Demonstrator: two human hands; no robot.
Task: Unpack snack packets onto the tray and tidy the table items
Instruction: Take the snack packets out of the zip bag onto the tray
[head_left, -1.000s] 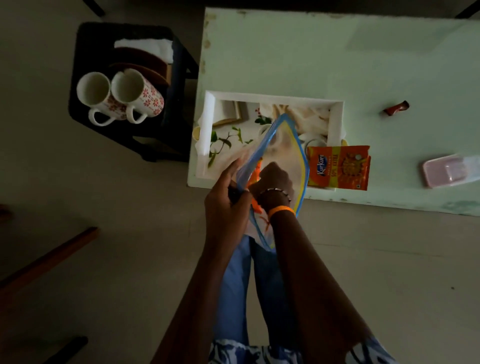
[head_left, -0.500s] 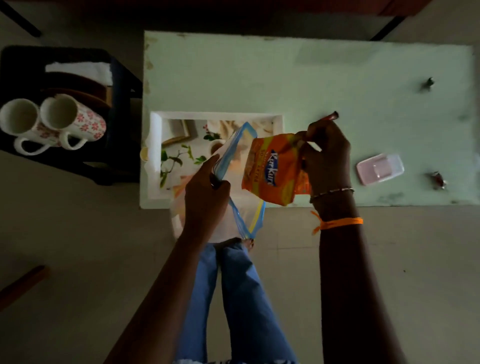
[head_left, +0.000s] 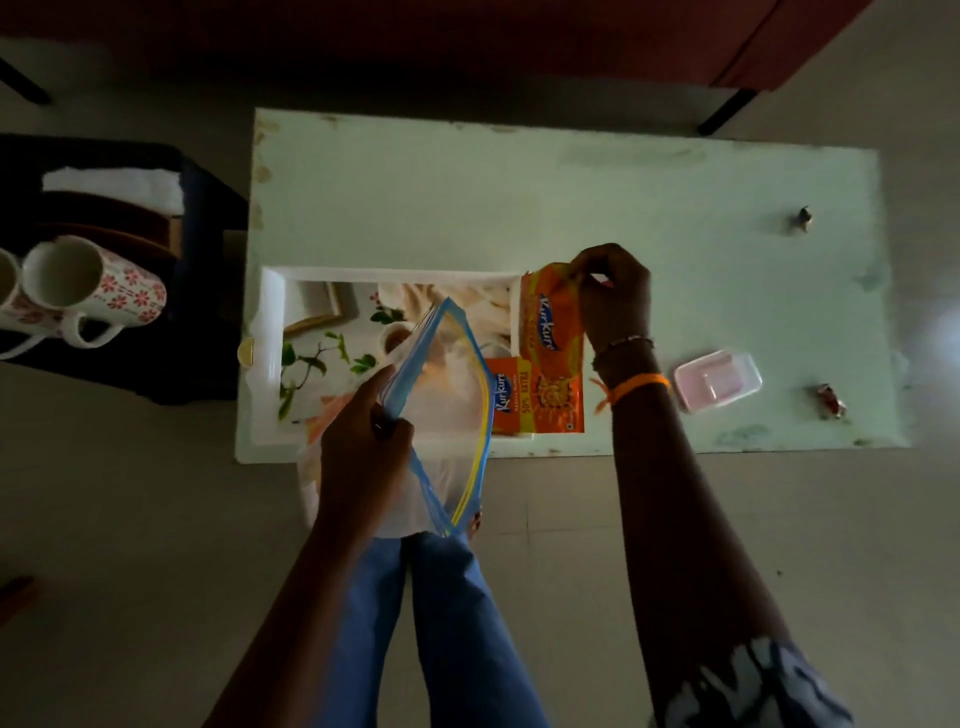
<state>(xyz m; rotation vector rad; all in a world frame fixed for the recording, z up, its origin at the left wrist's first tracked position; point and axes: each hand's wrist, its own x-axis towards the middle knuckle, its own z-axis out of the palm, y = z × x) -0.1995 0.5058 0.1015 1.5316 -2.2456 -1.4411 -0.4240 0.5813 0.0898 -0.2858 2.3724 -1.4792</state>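
My left hand (head_left: 363, 441) grips the mouth of a clear zip bag (head_left: 452, 415) with a blue and yellow seal, held open over the near edge of the white printed tray (head_left: 270, 312). My right hand (head_left: 615, 296) pinches the top corner of an orange snack packet (head_left: 553, 343), which hangs over the tray's right end. A second orange snack packet (head_left: 511, 397) lies flat at the tray's right end, partly under the first. The tray sits at the near left of the pale green table (head_left: 519, 208).
A small pink-lidded box (head_left: 717, 382) lies right of my right wrist. Two wrapped candies (head_left: 831, 400) (head_left: 804, 217) rest near the table's right edge. A dark stool on the left holds two floral mugs (head_left: 93, 291), brown plates and a white cloth (head_left: 114, 182).
My right hand came out of the zip bag with an orange packet and carried it right, over the tray's right end above the other packet. The left hand kept the bag.
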